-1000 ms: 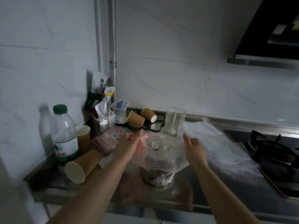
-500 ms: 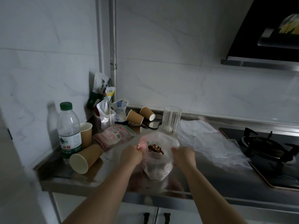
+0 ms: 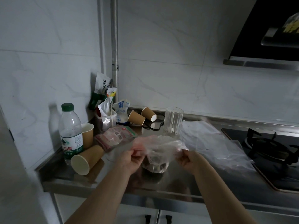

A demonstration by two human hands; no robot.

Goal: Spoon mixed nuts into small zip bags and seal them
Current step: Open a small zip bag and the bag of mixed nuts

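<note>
Hands [image 3: 132, 160] [image 3: 191, 160] two, pinching one zip bag [image 3: 159, 149]; paper cups [image 3: 85, 159] four

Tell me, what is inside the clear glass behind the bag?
The clear glass holds several thin white utensils standing upright, probably small spoons. How many cannot be told. The zip bag, pinched by the left hand and the right hand, hides the glass's base.

Zip bag [image 3: 159, 147]: thin clear plastic (crinkled); countertop [image 3: 186, 180]: glossy steel; cups [image 3: 86, 159]: matt paper.
</note>
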